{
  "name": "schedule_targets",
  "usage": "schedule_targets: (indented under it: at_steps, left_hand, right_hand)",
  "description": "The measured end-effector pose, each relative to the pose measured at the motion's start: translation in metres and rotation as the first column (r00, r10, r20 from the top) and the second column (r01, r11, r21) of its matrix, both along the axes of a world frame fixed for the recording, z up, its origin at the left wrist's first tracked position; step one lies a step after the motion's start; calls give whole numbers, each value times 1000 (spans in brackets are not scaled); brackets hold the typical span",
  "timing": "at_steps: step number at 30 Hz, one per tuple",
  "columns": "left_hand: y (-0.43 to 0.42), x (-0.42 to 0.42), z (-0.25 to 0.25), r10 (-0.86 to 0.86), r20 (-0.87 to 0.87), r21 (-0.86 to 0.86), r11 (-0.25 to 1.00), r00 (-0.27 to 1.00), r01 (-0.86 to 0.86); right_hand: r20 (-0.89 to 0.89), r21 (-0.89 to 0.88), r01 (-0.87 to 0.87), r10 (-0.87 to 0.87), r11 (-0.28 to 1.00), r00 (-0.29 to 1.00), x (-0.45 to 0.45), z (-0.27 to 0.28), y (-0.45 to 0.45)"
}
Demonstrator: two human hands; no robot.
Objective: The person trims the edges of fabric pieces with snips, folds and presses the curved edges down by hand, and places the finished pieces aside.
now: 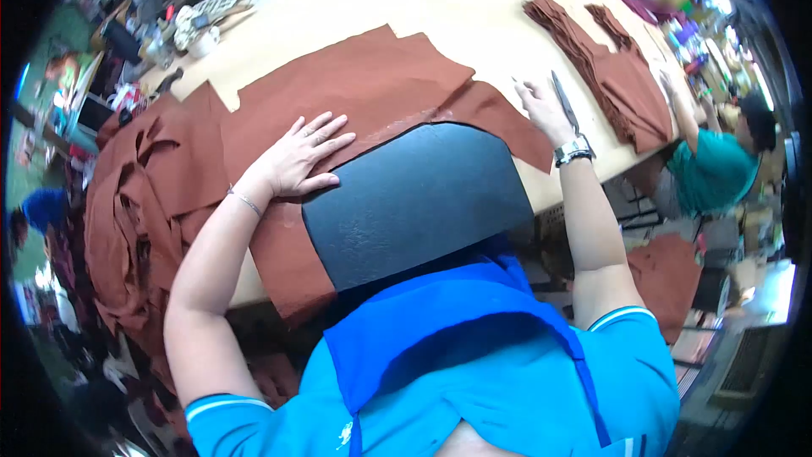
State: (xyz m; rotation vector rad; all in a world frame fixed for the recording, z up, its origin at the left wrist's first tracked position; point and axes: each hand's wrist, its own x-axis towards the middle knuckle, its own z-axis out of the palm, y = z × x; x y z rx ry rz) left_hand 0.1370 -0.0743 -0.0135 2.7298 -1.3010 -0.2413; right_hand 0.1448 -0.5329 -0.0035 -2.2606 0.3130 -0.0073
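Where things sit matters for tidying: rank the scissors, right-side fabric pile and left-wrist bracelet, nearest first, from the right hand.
1. Scissors: just right of the right hand
2. Brown fabric pile: farther right
3. Bracelet: far left

The left hand (311,152) lies spread on brown material (347,76), thumb at the black panel (423,199); the right hand (545,110) is beside a dark pointed tool (564,100).

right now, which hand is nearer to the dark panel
Left. The left hand lies on the brown sheet, thumb at the dark panel; the right hand is apart, beyond the panel's right edge.
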Motion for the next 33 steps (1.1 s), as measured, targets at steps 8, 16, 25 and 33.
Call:
schedule_targets:
  at_steps: [8, 16, 25, 33]
  left_hand:
    - [-108, 3, -39, 676, -562, -646, 0, 477, -763]
    - [-30, -1, -15, 495, -18, -217, 846, 869, -486]
    - [-46, -136, 46, 779, 84, 339, 564, 622, -753]
    - [-86, -53, 4, 138, 141, -351, 933, 980, -80]
  right_hand:
    - [158, -92, -156, 169, 983, 973, -32, 21, 84]
    - [272, -550, -362, 572, 752, 774, -96, -11, 128]
    - [3, -250, -660, 682, 709, 731, -75, 2, 91]
    - [-135, -259, -802, 802, 538, 582, -55, 75, 88]
